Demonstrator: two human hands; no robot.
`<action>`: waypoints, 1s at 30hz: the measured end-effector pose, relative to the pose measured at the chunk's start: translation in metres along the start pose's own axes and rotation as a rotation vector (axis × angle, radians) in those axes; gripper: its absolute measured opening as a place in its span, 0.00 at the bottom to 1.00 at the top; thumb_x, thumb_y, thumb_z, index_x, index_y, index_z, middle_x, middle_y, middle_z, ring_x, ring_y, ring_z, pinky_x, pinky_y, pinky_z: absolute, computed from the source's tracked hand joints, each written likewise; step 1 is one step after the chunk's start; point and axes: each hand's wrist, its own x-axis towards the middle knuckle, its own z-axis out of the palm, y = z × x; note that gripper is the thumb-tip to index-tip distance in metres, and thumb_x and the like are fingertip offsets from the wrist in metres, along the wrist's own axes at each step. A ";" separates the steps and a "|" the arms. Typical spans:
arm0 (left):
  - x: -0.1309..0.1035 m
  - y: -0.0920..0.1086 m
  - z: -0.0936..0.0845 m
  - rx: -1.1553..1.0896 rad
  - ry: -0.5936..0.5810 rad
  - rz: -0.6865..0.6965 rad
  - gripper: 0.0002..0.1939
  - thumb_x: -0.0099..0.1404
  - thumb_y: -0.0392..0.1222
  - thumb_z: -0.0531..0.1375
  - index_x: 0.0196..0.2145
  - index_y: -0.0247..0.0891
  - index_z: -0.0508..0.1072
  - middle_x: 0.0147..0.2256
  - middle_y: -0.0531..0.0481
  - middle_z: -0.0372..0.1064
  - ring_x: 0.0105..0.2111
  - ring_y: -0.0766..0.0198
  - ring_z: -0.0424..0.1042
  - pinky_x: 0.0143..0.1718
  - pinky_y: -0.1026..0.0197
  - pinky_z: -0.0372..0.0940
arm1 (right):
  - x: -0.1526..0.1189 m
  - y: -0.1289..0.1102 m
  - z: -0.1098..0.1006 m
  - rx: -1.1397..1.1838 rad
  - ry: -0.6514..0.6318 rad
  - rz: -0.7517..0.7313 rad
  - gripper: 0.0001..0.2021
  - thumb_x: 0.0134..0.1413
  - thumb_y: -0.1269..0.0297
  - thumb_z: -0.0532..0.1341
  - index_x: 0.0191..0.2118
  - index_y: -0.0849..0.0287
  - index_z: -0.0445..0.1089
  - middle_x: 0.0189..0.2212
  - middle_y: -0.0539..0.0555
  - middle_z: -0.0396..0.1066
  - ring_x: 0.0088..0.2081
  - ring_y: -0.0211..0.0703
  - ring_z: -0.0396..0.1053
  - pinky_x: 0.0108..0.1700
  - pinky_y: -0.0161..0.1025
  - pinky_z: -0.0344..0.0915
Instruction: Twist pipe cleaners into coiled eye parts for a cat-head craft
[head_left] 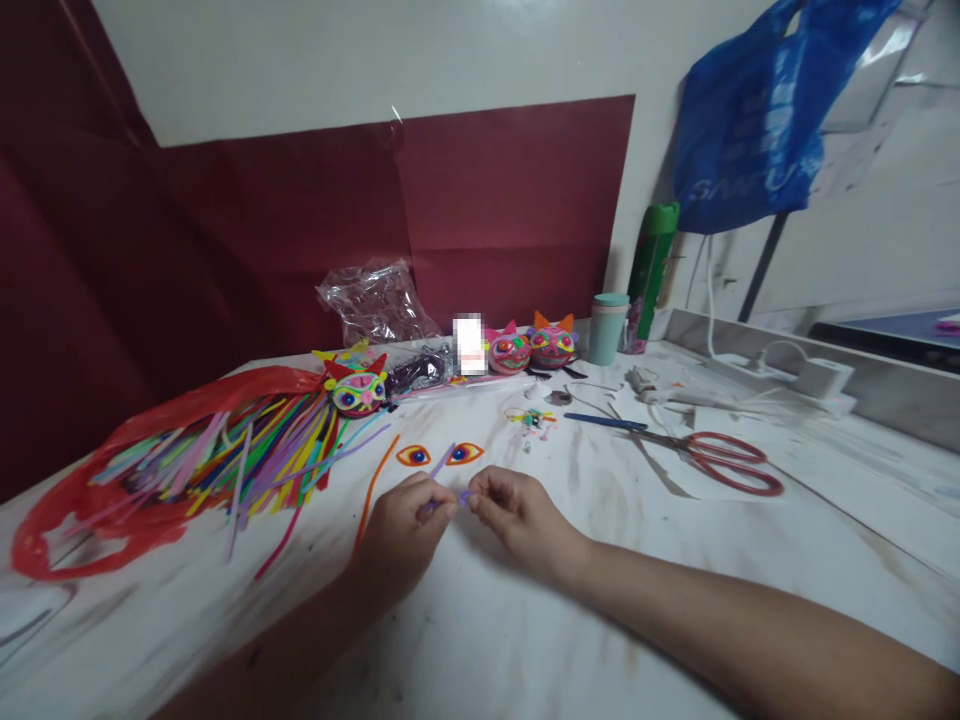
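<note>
Between my two hands is a purple pipe cleaner (464, 496), its near end bent into a small curl. My left hand (409, 522) is closed on its length, and a straight part sticks up past the fingers. The fingertips of my right hand (517, 512) pinch the curled end. Just beyond my hands lie two eye shapes (412, 456) made of orange, yellow and blue coils. An orange pipe cleaner (373, 487) lies on the table left of my left hand.
Many coloured pipe cleaners (262, 450) spill from a red plastic bag (97, 555) at left. Decorated animal heads (358, 390) stand at the back, near a teal cup (607, 330). Red-handled scissors (724, 462) and a blue-handled tool (604, 421) lie at right, before a power strip (742, 368).
</note>
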 end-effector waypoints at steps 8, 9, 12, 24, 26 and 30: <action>-0.002 -0.009 0.006 0.130 -0.027 0.195 0.08 0.56 0.32 0.53 0.22 0.36 0.67 0.23 0.52 0.64 0.29 0.64 0.64 0.32 0.62 0.58 | -0.001 -0.008 -0.012 -0.430 -0.136 -0.189 0.06 0.46 0.77 0.54 0.25 0.62 0.64 0.20 0.47 0.61 0.23 0.33 0.55 0.26 0.30 0.52; -0.002 -0.008 0.007 0.138 -0.036 0.213 0.08 0.56 0.32 0.52 0.22 0.36 0.66 0.23 0.52 0.64 0.28 0.64 0.64 0.32 0.62 0.58 | -0.001 -0.008 -0.013 -0.444 -0.159 -0.205 0.06 0.44 0.78 0.54 0.26 0.62 0.65 0.20 0.47 0.61 0.23 0.33 0.56 0.27 0.30 0.52; -0.002 -0.005 0.005 0.126 -0.047 0.240 0.07 0.54 0.30 0.52 0.21 0.37 0.65 0.23 0.52 0.63 0.28 0.64 0.63 0.32 0.62 0.58 | 0.001 -0.006 -0.014 -0.358 -0.193 -0.176 0.06 0.43 0.78 0.55 0.25 0.62 0.66 0.21 0.48 0.62 0.23 0.33 0.56 0.27 0.31 0.52; -0.004 0.001 0.007 -0.016 0.173 0.089 0.05 0.54 0.33 0.53 0.22 0.37 0.65 0.22 0.54 0.61 0.25 0.66 0.62 0.28 0.64 0.57 | -0.003 -0.010 0.007 0.393 0.006 0.181 0.16 0.41 0.52 0.63 0.25 0.62 0.66 0.17 0.46 0.63 0.22 0.34 0.58 0.28 0.34 0.55; -0.005 0.003 0.008 -0.007 0.167 0.112 0.06 0.55 0.34 0.54 0.22 0.37 0.66 0.22 0.54 0.62 0.25 0.66 0.61 0.28 0.64 0.57 | -0.004 -0.008 0.007 0.403 0.033 0.170 0.15 0.42 0.53 0.62 0.25 0.61 0.65 0.18 0.46 0.62 0.22 0.34 0.57 0.27 0.33 0.54; -0.003 0.003 0.004 -0.043 0.115 0.103 0.07 0.57 0.35 0.54 0.23 0.37 0.68 0.22 0.54 0.62 0.25 0.66 0.62 0.28 0.64 0.58 | -0.002 -0.006 0.004 0.409 0.037 0.130 0.13 0.46 0.55 0.61 0.25 0.61 0.64 0.18 0.46 0.60 0.23 0.33 0.56 0.28 0.33 0.53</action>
